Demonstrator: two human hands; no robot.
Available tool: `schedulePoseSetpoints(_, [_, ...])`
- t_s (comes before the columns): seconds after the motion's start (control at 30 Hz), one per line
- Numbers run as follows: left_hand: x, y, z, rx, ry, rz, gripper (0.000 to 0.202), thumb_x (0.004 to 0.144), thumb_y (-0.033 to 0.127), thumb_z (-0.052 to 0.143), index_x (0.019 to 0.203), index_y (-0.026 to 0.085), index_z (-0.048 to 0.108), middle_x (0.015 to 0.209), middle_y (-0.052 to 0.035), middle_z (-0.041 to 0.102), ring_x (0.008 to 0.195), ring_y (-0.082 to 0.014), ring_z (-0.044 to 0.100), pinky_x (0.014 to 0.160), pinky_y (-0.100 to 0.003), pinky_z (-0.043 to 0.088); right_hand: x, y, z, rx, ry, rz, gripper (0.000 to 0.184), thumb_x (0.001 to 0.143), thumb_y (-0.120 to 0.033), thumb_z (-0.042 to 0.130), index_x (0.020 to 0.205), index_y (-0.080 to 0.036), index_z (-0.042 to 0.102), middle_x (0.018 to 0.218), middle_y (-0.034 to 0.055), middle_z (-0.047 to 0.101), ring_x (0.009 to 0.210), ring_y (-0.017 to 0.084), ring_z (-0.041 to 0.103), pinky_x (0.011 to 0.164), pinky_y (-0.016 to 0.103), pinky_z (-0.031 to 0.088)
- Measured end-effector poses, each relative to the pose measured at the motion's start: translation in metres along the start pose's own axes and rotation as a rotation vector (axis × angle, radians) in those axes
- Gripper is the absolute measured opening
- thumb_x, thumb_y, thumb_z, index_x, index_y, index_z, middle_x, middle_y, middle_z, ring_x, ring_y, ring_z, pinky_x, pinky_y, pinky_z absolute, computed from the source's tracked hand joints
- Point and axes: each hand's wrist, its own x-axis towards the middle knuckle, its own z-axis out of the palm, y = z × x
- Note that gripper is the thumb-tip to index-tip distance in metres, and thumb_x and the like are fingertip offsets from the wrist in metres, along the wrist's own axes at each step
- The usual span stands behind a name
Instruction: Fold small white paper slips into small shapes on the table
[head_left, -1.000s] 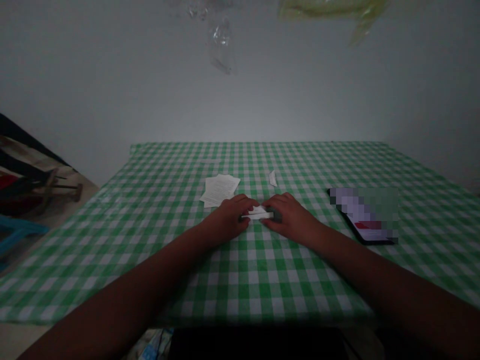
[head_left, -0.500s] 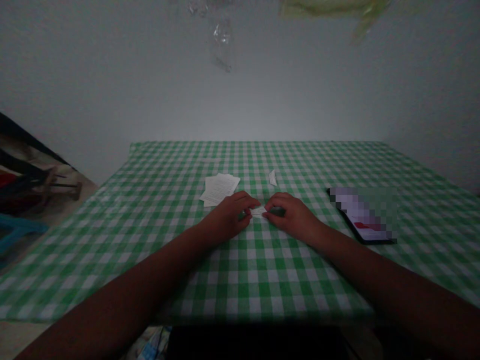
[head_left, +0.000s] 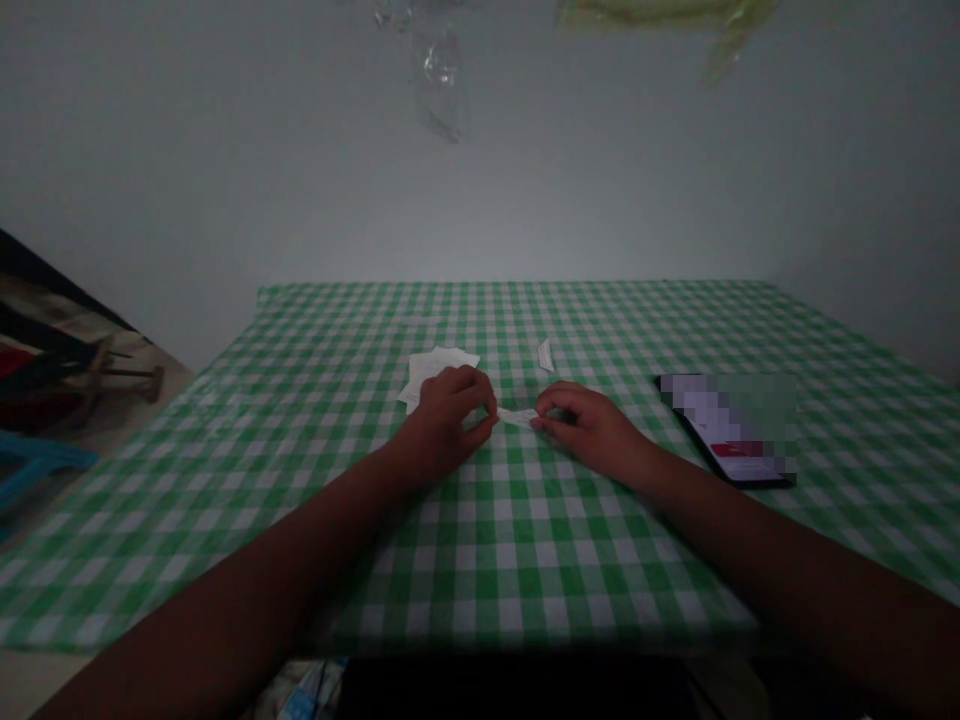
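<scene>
My left hand [head_left: 448, 420] and my right hand [head_left: 589, 425] meet in the middle of a table with a green and white checked cloth [head_left: 525, 540]. Each hand pinches one end of a small white paper strip [head_left: 517, 416] that lies low over the cloth between them. Thumb and forefinger of both hands are closed on it. A small stack of printed white sheets [head_left: 429, 372] lies just behind my left hand, partly hidden by it.
A little white paper scrap [head_left: 546, 355] lies farther back. A dark phone [head_left: 731, 435] with a lit screen rests at the right. A grey wall rises behind the table. Clutter and a blue object [head_left: 34, 465] sit on the floor at the left.
The folded white piece between my hands now looks thinner and flatter. Both hands have shifted slightly away from me, and my left hand now covers part of the paper stack.
</scene>
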Motion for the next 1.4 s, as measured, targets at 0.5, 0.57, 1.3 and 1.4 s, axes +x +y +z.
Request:
schedulePoseSetpoints(0.5, [-0.002,0.005,-0.003,0.074,0.132,0.056,0.013,0.085,0.025,0.070,0.097,0.024,0.065,0.118,-0.0050,0.061,0.115,-0.0234,0.053,0.099,-0.043,0.036,-0.001,0.001,0.001,0.153,0.024,0.057,0.004,0.086,-0.029,0.066,0.085,-0.025,0.065,0.094,0.0019,0.064,0.090,0.018,0.062,0.085,0.038,0.050])
schedulePoseSetpoints(0.57, [-0.002,0.005,-0.002,0.068,0.140,0.051,0.013,0.086,0.025,0.070,0.097,0.024,0.064,0.118,-0.0050,0.061,0.115,-0.0233,0.053,0.099,-0.043,0.037,0.000,0.001,0.001,0.155,0.035,0.048,0.005,0.087,-0.029,0.066,0.084,-0.025,0.064,0.093,0.0019,0.064,0.090,0.018,0.062,0.086,0.039,0.050])
schedulePoseSetpoints(1.3, [-0.003,0.012,-0.001,-0.010,0.058,0.085,0.007,0.092,0.023,0.060,0.095,0.023,0.066,0.127,-0.0062,0.060,0.118,-0.0247,0.050,0.101,-0.046,0.039,-0.008,-0.014,-0.004,-0.297,0.133,-0.284,0.007,0.088,-0.022,0.064,0.092,-0.027,0.067,0.111,0.0051,0.065,0.108,0.025,0.056,0.096,0.045,0.043])
schedulePoseSetpoints(1.4, [-0.003,0.011,-0.002,-0.031,0.081,0.094,0.009,0.092,0.024,0.060,0.099,0.023,0.066,0.126,-0.0064,0.060,0.120,-0.0243,0.050,0.102,-0.045,0.039,-0.008,-0.012,-0.003,-0.231,0.130,-0.258,0.008,0.088,-0.021,0.064,0.093,-0.026,0.068,0.110,0.0050,0.065,0.108,0.024,0.057,0.097,0.046,0.043])
